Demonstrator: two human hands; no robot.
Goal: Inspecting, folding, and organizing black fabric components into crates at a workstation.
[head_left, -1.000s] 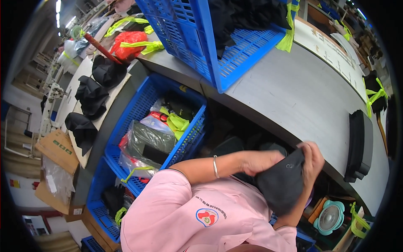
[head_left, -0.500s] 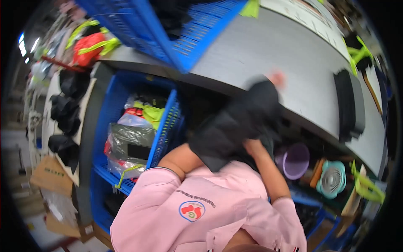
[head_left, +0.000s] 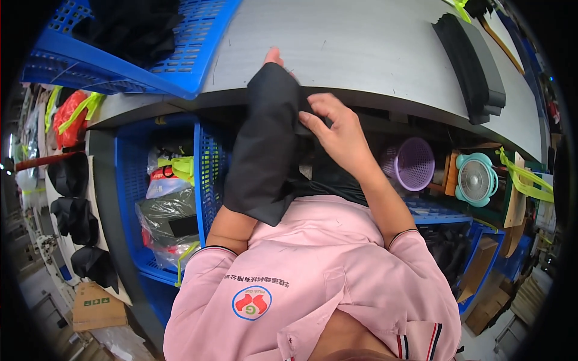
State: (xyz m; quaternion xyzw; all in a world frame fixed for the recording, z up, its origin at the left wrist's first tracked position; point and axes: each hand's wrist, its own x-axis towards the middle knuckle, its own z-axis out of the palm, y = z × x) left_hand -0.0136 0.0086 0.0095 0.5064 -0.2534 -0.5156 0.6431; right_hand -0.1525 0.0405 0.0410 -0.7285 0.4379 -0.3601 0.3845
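Observation:
A black fabric tube, like a sleeve (head_left: 265, 144), is pulled over my left forearm from near the elbow up to the hand. From its far end only the fingers of my left hand (head_left: 274, 57) stick out, stretched forward over the table edge; the palm is hidden in the cloth. Just right of the tube is my right hand (head_left: 340, 129), its thumb and fingers apart, the thumb tip close to the cloth's edge. Whether the thumb touches the cloth I cannot tell. Dark cloth lies over my lap below.
A grey table (head_left: 361, 48) runs across the front, with a blue basket (head_left: 192, 78) of black cloth at left and a black folded stack (head_left: 469, 72) at right. Under it stand a blue crate (head_left: 129, 180) of bagged goods, a purple basket (head_left: 412, 162) and a teal fan (head_left: 477, 179).
My left arm with the black sleeve has swung left and now points more straight ahead. My right hand has come up from the lower part of the cloth to beside its far end.

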